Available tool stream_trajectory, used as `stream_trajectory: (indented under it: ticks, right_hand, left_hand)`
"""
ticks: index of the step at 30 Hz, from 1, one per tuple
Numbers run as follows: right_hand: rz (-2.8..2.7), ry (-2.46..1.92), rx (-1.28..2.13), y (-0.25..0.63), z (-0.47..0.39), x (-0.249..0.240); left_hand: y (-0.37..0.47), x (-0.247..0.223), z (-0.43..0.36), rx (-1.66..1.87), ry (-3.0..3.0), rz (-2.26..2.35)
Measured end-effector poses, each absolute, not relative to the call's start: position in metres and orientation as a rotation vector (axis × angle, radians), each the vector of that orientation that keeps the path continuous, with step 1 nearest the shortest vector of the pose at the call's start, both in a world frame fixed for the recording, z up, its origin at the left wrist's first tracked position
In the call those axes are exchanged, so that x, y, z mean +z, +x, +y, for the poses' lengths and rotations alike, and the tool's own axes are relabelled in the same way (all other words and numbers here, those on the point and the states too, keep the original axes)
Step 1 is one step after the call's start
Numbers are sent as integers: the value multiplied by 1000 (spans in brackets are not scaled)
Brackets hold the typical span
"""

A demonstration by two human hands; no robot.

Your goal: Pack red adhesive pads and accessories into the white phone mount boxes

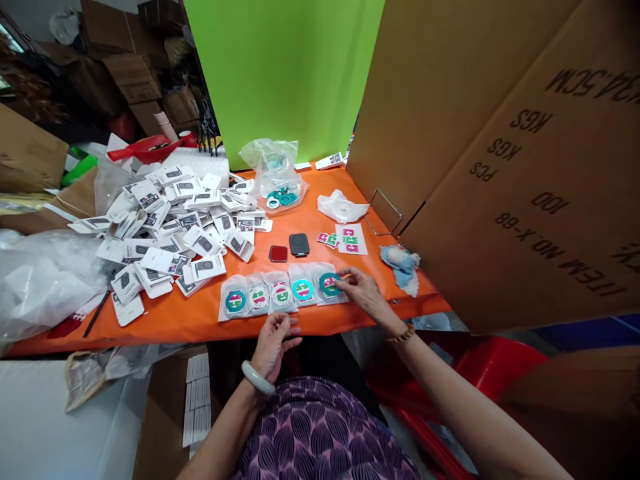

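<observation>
My right hand (364, 292) pinches the edge of a teal ring (324, 281) at the right end of a row of small white pouches. The ring lies over a pink and green card on the last pouch. To its left, another teal ring (296, 291) and a further teal ring (229, 301) rest on their pouches, with white rings (259, 306) between them. My left hand (273, 343) hovers at the table's front edge below the row, fingers loosely bent and apart, nothing visible in them. Beyond the row sit a red ink pad (278, 254) and its black lid (299, 245).
Many small white boxes (205, 243) are heaped at left on the orange table (320, 327). A clear bag of rings (283, 193) stands behind. Pink and green cards (351, 239), a wire stand (385, 213) and a blue cloth (401, 267) lie right, beside a tall carton (450, 167).
</observation>
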State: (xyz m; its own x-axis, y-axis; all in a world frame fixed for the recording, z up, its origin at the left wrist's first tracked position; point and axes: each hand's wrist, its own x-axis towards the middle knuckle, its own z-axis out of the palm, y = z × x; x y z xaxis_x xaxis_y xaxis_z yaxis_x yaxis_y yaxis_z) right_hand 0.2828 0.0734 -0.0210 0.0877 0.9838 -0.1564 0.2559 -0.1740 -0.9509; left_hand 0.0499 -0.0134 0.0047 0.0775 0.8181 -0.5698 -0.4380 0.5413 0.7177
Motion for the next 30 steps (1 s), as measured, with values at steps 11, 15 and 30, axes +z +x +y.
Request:
stream_trajectory:
  ticks: [11,15,30]
  right_hand:
    - [-1263,-1323,1600,249,31,6]
    - [-1271,-1338,1645,251,24,9]
    - [-1829,-1734,529,268,71,-21]
  left_hand:
    - [70,14,-2,877,516,1046]
    - [78,11,-1,875,521,1071]
    - [56,12,-11,829,511,1171]
